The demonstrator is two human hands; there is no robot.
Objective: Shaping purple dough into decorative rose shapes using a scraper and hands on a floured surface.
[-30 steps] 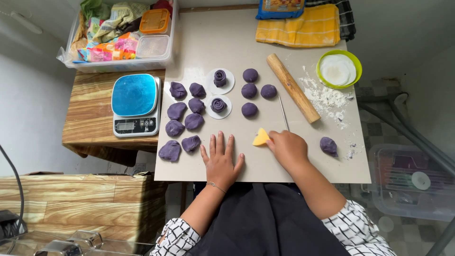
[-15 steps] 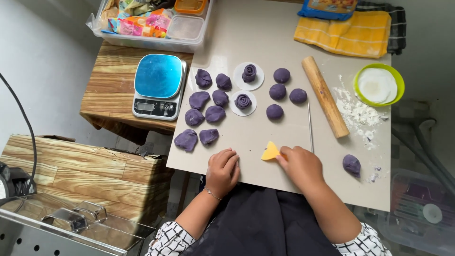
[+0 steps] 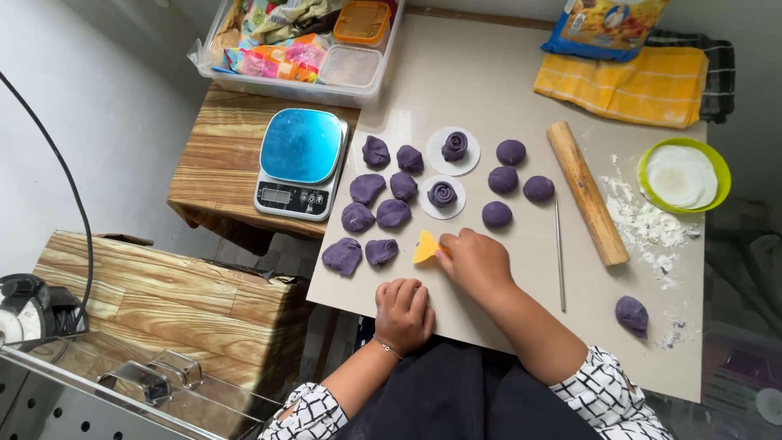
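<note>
On board, R hand (image 3: pixel 476 262) grips yellow scraper (image 3: pixel 425 247).

A single head view looks steeply down from above the person's seat onto the table (image 3: pixel 505 90), close enough that forearms fill the bottom edge. It faces toward 12 o'clock, away from the body at 6. The frame is tilted a little, the table's far edge rising toward 11. The scale (image 3: pixel 300 161) sits at 10 o'clock, the bowl (image 3: pixel 683 174) at 2.
</note>
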